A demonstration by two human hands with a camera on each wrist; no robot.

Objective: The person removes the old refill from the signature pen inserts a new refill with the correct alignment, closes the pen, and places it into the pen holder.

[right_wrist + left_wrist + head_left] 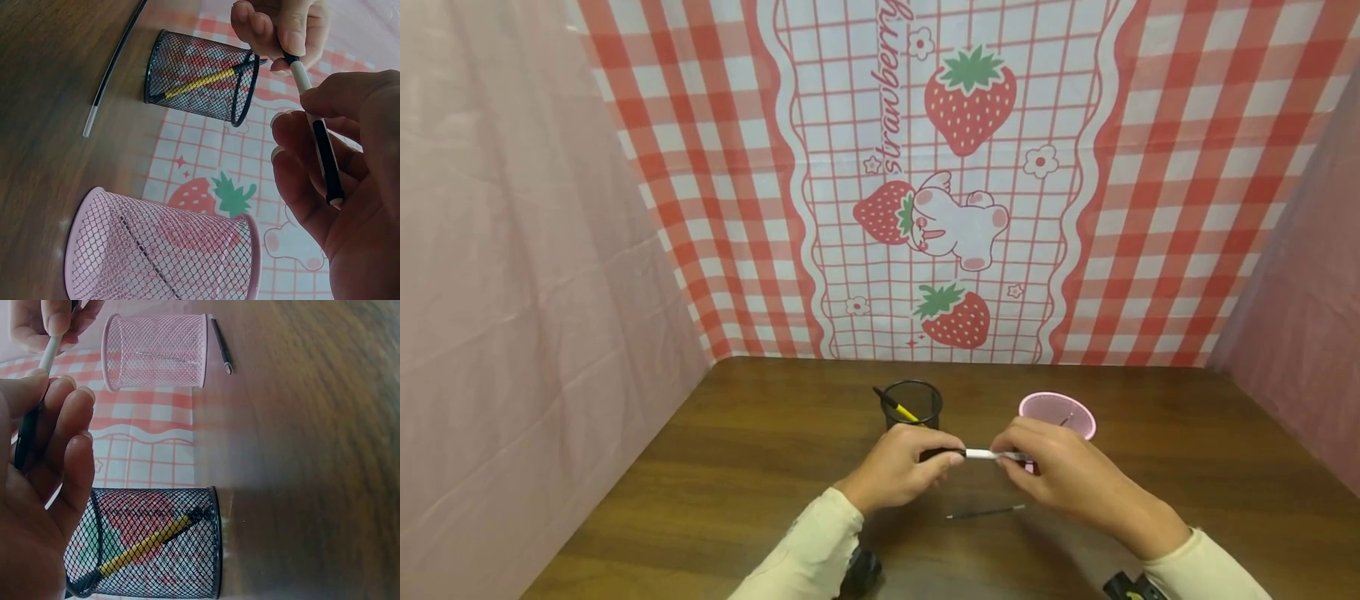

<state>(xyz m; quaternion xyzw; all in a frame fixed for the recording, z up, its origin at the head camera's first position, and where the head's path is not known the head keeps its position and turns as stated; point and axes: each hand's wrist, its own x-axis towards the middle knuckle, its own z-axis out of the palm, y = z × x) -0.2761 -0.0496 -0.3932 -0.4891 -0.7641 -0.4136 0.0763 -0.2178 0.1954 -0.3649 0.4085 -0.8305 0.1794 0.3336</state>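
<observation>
A black-and-white pen [980, 454] is held level between both hands, above the table. At its left end, the thumb and fingers of my left hand [906, 467] pinch a black part. My right hand [1067, 475] pinches the pen from the other side, and the white middle shows between the hands. In the right wrist view the pen's black grip section [324, 153] runs along the right fingers to a small pale tip. Below the hands, a thin dark pen refill [985, 512] with a clear end lies on the table.
Behind the left hand stands a black mesh pen cup [203, 75] with a yellow-and-black pen [200, 84] leaning inside. A pink mesh cup [162, 244], partly behind the right hand, holds a thin dark stick [150, 256]. A strawberry-print checkered cloth [955, 167] hangs behind the wooden table [700, 500].
</observation>
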